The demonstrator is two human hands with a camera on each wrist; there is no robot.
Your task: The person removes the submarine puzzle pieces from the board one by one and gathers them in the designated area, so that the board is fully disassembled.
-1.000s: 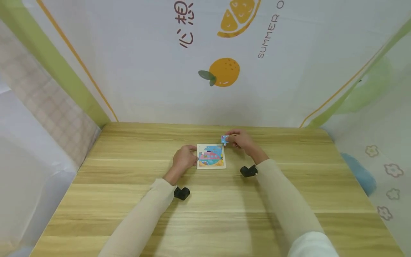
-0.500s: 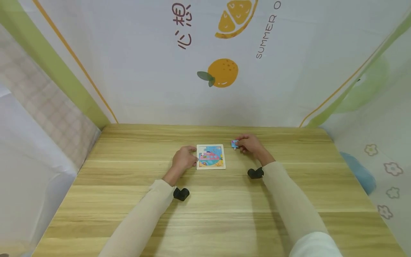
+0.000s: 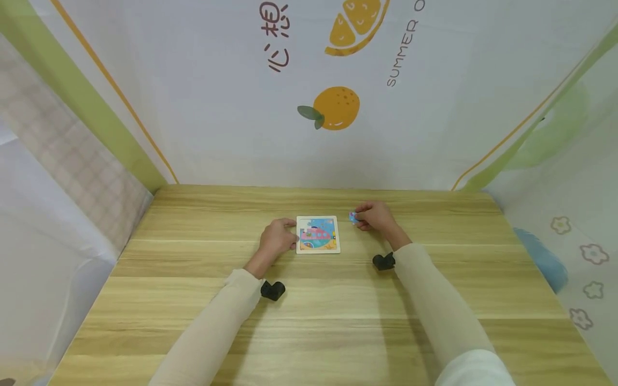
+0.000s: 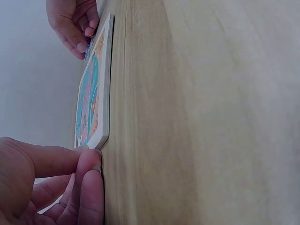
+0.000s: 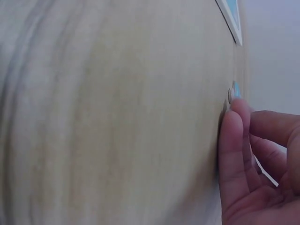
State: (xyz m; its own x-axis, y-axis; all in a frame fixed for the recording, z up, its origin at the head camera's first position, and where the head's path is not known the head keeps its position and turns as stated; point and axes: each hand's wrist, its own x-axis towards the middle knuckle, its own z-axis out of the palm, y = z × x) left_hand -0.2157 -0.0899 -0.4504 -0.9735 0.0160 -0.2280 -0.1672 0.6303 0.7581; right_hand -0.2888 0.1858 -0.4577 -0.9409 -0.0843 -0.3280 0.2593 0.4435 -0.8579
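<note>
A square jigsaw puzzle board (image 3: pixel 317 249) with a pale frame and a pink and blue sea picture lies flat on the table. Its upper left corner shows a pale gap in the picture. My left hand (image 3: pixel 277 237) grips the board's left edge; in the left wrist view its thumb and fingers (image 4: pixel 89 187) meet at the near corner. To the right of the board, my right hand (image 3: pixel 379 217) pinches a small blue puzzle piece (image 3: pixel 353 217) between thumb and fingers. The piece looks tilted, mostly covered by the fingertips, and apart from the board.
The wood-grain table (image 3: pixel 318 311) runs back to a white curtain (image 3: pixel 232 134) printed with oranges. Cloth hangs along both sides. A black wrist camera (image 3: pixel 273 290) sits at the left cuff and another black camera (image 3: pixel 383 261) at the right cuff.
My right hand has moved right, away from the board's upper right corner, carrying the puzzle piece. The piece now shows less of its face. My left hand stays on the board's edge.
</note>
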